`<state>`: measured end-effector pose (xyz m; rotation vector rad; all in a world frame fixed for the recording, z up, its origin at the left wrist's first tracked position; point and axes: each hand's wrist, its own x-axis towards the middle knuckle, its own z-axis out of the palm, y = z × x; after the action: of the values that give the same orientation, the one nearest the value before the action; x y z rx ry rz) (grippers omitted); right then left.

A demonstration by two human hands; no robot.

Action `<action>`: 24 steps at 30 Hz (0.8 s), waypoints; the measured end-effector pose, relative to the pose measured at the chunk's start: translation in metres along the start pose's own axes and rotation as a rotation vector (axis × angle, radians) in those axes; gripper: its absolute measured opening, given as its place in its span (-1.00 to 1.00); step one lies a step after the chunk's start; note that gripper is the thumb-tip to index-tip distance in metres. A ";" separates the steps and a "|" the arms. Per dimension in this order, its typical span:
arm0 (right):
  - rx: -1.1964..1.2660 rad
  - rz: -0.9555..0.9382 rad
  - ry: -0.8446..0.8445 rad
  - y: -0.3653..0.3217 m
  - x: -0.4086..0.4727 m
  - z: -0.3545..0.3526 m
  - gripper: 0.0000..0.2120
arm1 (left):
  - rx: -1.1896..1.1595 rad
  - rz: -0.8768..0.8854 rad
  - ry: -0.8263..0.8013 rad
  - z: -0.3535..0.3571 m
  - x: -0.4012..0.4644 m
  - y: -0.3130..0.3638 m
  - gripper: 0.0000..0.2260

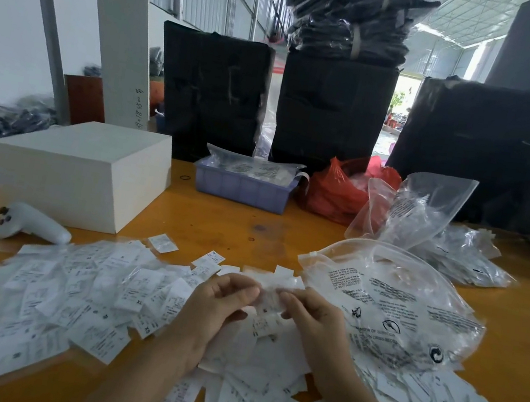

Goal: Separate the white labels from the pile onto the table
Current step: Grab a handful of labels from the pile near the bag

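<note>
Several white printed labels [70, 295] lie spread over the orange table [219, 221], most of them to the left and a heap [260, 362] under my hands. My left hand [216, 307] and my right hand [308, 317] meet above the heap. Both pinch the same small white label [268, 296] between fingertips, one at each end. A gold bangle sits on my right wrist.
A clear printed plastic bag [392, 306] lies right of my hands, more bags [455, 250] behind it. A white box [79, 169], a white controller [29, 224], a purple basket [241, 187] and a red bag [337, 191] stand further back. Black bundles line the far edge.
</note>
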<state>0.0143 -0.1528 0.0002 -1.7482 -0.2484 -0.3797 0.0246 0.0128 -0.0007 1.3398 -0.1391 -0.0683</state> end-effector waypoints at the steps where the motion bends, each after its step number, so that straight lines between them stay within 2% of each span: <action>1: -0.016 0.005 -0.026 0.000 -0.001 0.001 -0.79 | -0.021 0.016 0.019 0.000 0.000 0.000 -0.83; 4: -0.031 0.010 -0.065 0.003 -0.002 0.004 -0.78 | 0.012 0.087 0.070 -0.002 0.000 0.002 -0.91; 8: 0.110 0.048 0.105 0.005 0.000 0.000 -0.79 | 0.382 0.260 0.179 -0.005 0.003 -0.002 -0.92; 11: 0.358 0.066 0.185 0.004 0.001 -0.007 -0.70 | 0.636 0.400 0.170 -0.005 0.004 -0.007 -0.90; 15: 0.518 0.075 0.149 0.003 0.000 -0.008 -0.67 | 0.859 0.509 0.102 -0.005 0.004 -0.012 -0.87; 20: 0.408 -0.026 0.085 0.001 -0.002 -0.003 -0.60 | 0.965 0.535 0.072 -0.005 0.004 -0.013 -0.82; 24: 0.201 -0.134 0.081 0.001 -0.005 0.001 -0.56 | 1.018 0.580 0.077 -0.003 0.003 -0.013 -0.83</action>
<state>0.0101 -0.1516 -0.0024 -1.5197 -0.3351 -0.5044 0.0285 0.0125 -0.0137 2.2518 -0.5413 0.6200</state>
